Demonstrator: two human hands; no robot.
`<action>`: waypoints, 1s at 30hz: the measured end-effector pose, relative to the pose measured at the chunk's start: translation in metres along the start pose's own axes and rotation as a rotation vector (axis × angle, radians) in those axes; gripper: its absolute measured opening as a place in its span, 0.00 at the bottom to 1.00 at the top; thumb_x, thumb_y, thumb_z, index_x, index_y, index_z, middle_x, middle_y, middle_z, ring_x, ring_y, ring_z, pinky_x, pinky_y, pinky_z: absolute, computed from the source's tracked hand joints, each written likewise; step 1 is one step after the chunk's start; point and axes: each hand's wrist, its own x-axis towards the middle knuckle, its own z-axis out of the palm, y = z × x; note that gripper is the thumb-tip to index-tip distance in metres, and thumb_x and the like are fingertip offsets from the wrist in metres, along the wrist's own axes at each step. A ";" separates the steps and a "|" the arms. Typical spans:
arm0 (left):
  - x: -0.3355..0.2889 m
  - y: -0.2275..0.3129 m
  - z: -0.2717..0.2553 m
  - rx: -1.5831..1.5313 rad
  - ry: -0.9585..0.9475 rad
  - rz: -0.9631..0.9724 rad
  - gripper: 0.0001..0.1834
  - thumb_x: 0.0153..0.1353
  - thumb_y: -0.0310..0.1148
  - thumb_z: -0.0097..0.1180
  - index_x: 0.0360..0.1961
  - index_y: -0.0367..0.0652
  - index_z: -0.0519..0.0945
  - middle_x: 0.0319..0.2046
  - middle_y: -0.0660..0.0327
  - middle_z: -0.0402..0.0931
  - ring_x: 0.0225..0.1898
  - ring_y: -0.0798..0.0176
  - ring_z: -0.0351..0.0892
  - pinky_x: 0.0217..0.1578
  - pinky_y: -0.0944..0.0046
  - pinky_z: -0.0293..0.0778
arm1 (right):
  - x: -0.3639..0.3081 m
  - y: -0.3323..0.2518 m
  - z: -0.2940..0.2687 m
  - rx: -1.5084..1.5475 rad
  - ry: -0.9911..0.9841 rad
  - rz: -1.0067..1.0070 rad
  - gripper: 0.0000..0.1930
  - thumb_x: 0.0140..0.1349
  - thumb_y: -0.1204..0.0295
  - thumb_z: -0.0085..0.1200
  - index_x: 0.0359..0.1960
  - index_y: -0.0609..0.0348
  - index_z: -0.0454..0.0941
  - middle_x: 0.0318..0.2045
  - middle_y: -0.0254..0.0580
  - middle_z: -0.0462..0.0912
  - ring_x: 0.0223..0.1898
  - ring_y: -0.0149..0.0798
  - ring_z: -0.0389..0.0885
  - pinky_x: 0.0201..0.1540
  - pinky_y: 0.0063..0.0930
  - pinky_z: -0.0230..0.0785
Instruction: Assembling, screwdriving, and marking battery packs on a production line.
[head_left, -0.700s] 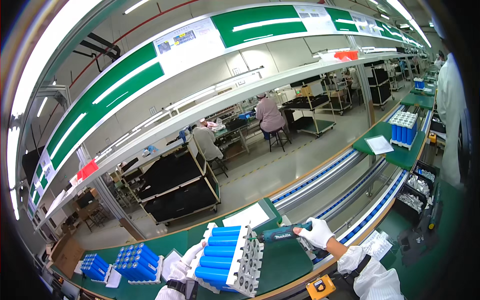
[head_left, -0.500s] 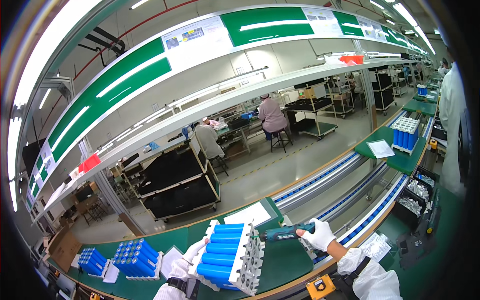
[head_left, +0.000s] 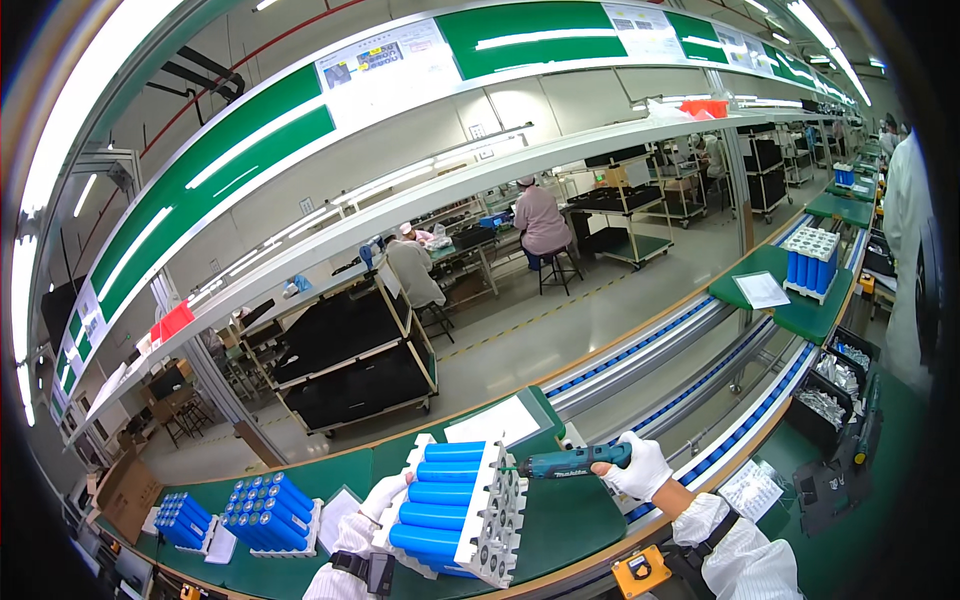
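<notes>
My left hand (head_left: 384, 496), white-gloved, is closed on the left white holder plate of a battery pack (head_left: 436, 512). The pack lies tipped on its side, its blue cylindrical cells running between two white plastic holders. In my right hand (head_left: 640, 468), also gloved, is a teal and black cordless screwdriver (head_left: 572, 462), held level. Its bit points left at the upper part of the right holder plate (head_left: 498, 520); whether it touches a screw is too small to tell. My left fingertips are partly hidden behind the plate.
Two blue cell groups (head_left: 270, 515) stand in white holders at left on the green bench. A paper sheet (head_left: 495, 422) lies behind the pack. Roller conveyor tracks (head_left: 640, 345) run toward another pack (head_left: 811, 262). At right are black bins of metal parts (head_left: 825, 410) and a yellow device (head_left: 641, 572).
The view has shifted slightly. The pack and my left hand sit a little further left; the screwdriver stays level against the same holder side, and both hands keep their grip.
</notes>
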 end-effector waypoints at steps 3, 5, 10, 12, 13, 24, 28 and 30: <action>0.004 -0.007 -0.009 -0.043 -0.013 -0.002 0.19 0.66 0.38 0.57 0.53 0.39 0.75 0.43 0.58 0.81 0.42 0.64 0.82 0.43 0.62 0.80 | 0.005 -0.005 -0.006 -0.041 -0.014 -0.082 0.30 0.48 0.44 0.68 0.27 0.62 0.73 0.17 0.47 0.77 0.21 0.50 0.81 0.29 0.35 0.75; 0.020 -0.024 -0.024 -0.346 -0.196 -0.065 0.18 0.66 0.39 0.57 0.51 0.40 0.75 0.40 0.59 0.82 0.39 0.64 0.82 0.39 0.63 0.81 | 0.007 -0.008 -0.010 -0.068 -0.020 -0.134 0.30 0.48 0.43 0.67 0.27 0.62 0.74 0.17 0.48 0.77 0.22 0.51 0.81 0.30 0.36 0.75; 0.004 -0.014 -0.008 -0.404 -0.185 -0.104 0.17 0.66 0.40 0.57 0.51 0.41 0.76 0.40 0.58 0.82 0.36 0.63 0.83 0.36 0.62 0.82 | 0.019 -0.013 -0.012 0.062 -0.166 0.222 0.32 0.50 0.40 0.65 0.28 0.63 0.75 0.19 0.50 0.79 0.24 0.47 0.82 0.32 0.33 0.74; 0.004 -0.015 -0.010 -0.391 -0.163 -0.094 0.18 0.66 0.40 0.57 0.50 0.41 0.76 0.39 0.58 0.82 0.35 0.63 0.83 0.35 0.62 0.82 | 0.016 -0.017 -0.014 0.023 -0.156 0.195 0.32 0.50 0.40 0.64 0.29 0.63 0.75 0.19 0.49 0.80 0.24 0.46 0.82 0.32 0.33 0.74; 0.001 -0.013 -0.008 -0.371 -0.148 -0.091 0.18 0.66 0.40 0.57 0.50 0.41 0.76 0.39 0.58 0.82 0.35 0.63 0.83 0.34 0.62 0.82 | 0.014 -0.018 -0.014 -0.015 -0.146 0.172 0.33 0.50 0.40 0.64 0.29 0.64 0.76 0.20 0.49 0.80 0.24 0.45 0.82 0.32 0.33 0.74; -0.022 0.010 0.015 -0.174 -0.009 -0.064 0.17 0.66 0.40 0.56 0.50 0.41 0.75 0.38 0.58 0.82 0.33 0.64 0.83 0.33 0.63 0.82 | 0.007 -0.010 -0.008 0.031 -0.114 0.129 0.33 0.50 0.40 0.64 0.32 0.65 0.77 0.20 0.50 0.80 0.25 0.48 0.83 0.33 0.34 0.75; -0.016 0.004 0.009 -0.164 -0.020 -0.051 0.17 0.65 0.43 0.58 0.46 0.42 0.78 0.37 0.60 0.82 0.30 0.66 0.82 0.28 0.65 0.79 | 0.006 -0.007 -0.006 0.035 -0.102 0.127 0.33 0.50 0.40 0.64 0.32 0.65 0.76 0.20 0.51 0.80 0.25 0.50 0.83 0.33 0.35 0.75; -0.014 0.003 0.009 -0.171 -0.027 -0.057 0.17 0.65 0.43 0.58 0.46 0.42 0.78 0.37 0.60 0.82 0.30 0.66 0.82 0.28 0.65 0.79 | 0.005 -0.005 -0.004 0.033 -0.094 0.130 0.33 0.50 0.40 0.64 0.32 0.65 0.76 0.20 0.51 0.80 0.25 0.50 0.82 0.33 0.35 0.75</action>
